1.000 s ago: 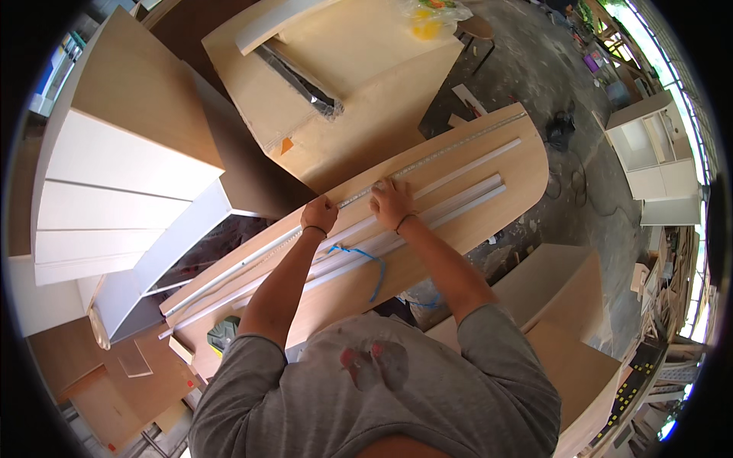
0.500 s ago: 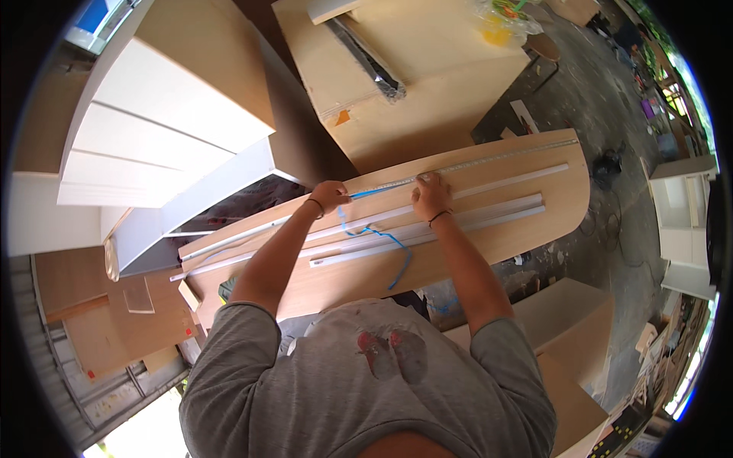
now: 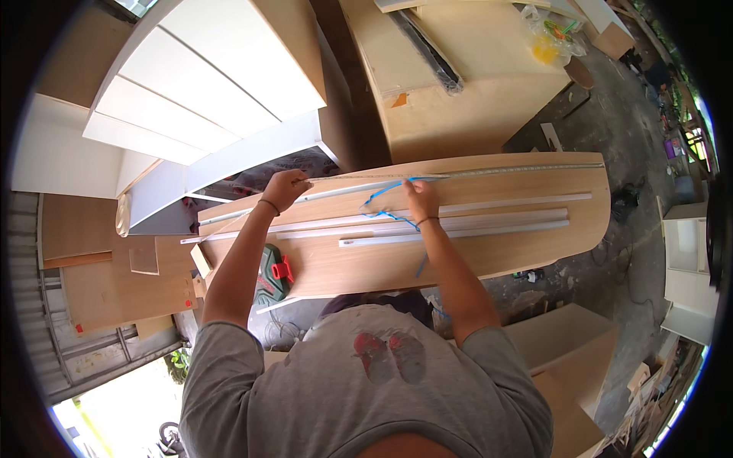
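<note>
A long wooden board (image 3: 489,259) with a smooth, pale brown laminate face and rounded outline lies crosswise before the person, its near edge just above the grey shirt. On the board lie three narrow white strips (image 3: 473,223), straight, flat and matte, running side by side along its length; the nearest is the shortest. Along the far edge of the board stretches one thin metal tape measure blade (image 3: 504,171), pale and slightly glossy, reaching toward the board's right end. The left hand (image 3: 284,188) is curled closed at the far left part of the board, fingers wrapped over the end of the tape and a strip there; exactly what it pinches cannot be told. The right hand (image 3: 420,201) rests near the board's middle, fingers bent down and pressing on the board, pinching what seems to be a blue cord (image 3: 385,204), thin and limp, which loops between the strips and trails down over the near edge. Each wrist carries one dark band. Below the board's left part sits one green power tool (image 3: 272,275) with a red part, of hard moulded plastic. Beyond the board stand a white panelled cabinet (image 3: 206,72), smooth and boxy, and a plain wooden box unit (image 3: 473,107) bearing one black bar (image 3: 427,49) and one clear plastic bag (image 3: 551,40) with yellow contents.
</note>
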### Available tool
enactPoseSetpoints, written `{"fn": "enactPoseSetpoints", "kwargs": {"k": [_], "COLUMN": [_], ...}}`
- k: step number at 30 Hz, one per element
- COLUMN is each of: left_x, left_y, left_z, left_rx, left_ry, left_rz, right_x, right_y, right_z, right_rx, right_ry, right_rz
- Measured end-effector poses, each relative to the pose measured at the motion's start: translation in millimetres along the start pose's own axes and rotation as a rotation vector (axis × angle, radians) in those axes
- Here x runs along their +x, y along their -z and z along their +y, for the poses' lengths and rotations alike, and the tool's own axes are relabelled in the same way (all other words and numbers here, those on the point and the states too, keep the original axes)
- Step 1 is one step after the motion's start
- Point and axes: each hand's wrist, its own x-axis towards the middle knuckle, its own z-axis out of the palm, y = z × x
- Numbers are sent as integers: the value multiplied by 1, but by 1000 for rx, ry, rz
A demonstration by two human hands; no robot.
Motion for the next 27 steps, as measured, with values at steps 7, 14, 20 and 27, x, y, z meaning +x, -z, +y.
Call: {"fn": "enactPoseSetpoints", "kwargs": {"k": [7, 14, 20, 27], "left_x": [-37, -71, -86, -80], "left_y": [39, 74, 94, 86], "left_z": [-13, -31, -37, -38], "left_rx": [-26, -89, 11, -105], "left_ry": [-210, -308, -300, -277], "left_rz": [126, 202, 150, 223], "right_x": [39, 18, -3, -24], "right_y": [-24, -2, -31, -56], "right_z": [25, -8, -10, -28], "right_rx": [475, 507, -547, -428], "right_ry": [-514, -534, -227, -136], "right_rz": [238, 280, 439, 479]}}
